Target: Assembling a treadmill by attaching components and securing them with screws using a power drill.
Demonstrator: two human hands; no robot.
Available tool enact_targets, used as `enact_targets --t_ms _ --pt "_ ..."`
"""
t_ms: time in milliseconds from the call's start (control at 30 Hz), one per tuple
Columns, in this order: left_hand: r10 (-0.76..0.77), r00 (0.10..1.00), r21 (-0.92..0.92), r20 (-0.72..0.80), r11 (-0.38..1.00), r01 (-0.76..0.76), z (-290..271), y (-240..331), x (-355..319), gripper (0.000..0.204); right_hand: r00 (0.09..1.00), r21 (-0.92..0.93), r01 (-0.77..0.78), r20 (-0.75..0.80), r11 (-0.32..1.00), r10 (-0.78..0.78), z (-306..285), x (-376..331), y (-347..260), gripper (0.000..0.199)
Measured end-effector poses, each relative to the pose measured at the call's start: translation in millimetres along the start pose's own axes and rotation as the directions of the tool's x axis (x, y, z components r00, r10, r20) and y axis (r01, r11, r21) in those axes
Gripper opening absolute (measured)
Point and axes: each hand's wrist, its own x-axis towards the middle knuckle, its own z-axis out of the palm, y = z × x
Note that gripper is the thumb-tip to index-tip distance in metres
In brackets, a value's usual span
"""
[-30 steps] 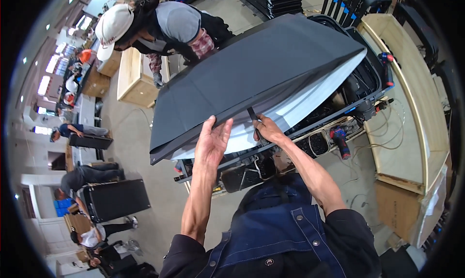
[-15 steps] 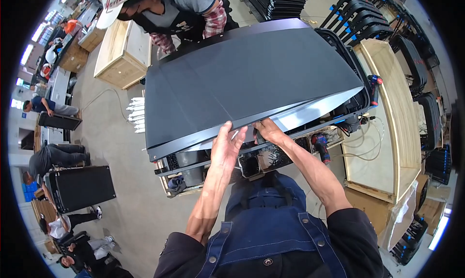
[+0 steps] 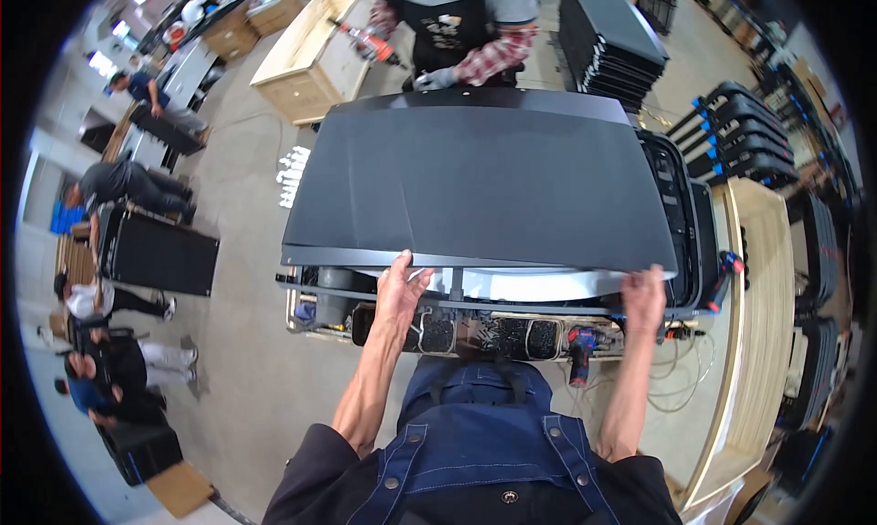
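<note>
A large flat black panel with a dark metal strip along its near edge lies over a black frame. My left hand grips that near edge left of the middle, thumb on top and fingers below. At the near right corner, my right hand is closed on the panel's edge, its fingertips partly hidden. Between the hands a bright silvery curved sheet shows under the panel. Across from me stands a person in a dark apron, with a red power driver in one hand.
Below the near edge sit black bins of small fasteners and a cordless driver. Another driver is at the right, by a long wooden crate. A second crate stands far left. Stacked black panels are behind.
My right hand has moved from near the middle to the panel's right corner. The raised near edge has come down closer to the frame. The co-worker now stands more upright, driver visible.
</note>
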Motion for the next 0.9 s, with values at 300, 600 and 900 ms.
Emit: enact_targets --t_ms 300,600,900 --pt "0.286 0.917 -0.009 -0.279 0.954 -0.3 -57.1 14.9 28.4 0.036 0.989 -0.579 -0.094 -0.15 0.81 0.007 14.1 16.9 -91.0 0.034" --pt "0.183 0.939 0.012 -0.29 0.982 -0.188 -99.5 25.4 27.2 0.025 0.978 -0.888 -0.08 -0.158 0.454 -0.137 -23.7 -8.6 -57.3 0.045" --pt "0.238 0.949 0.038 -0.208 0.971 -0.236 -103.5 22.1 -3.7 0.025 0.983 -0.958 -0.011 -0.063 0.286 -0.174 -22.5 -23.1 -71.5 0.045"
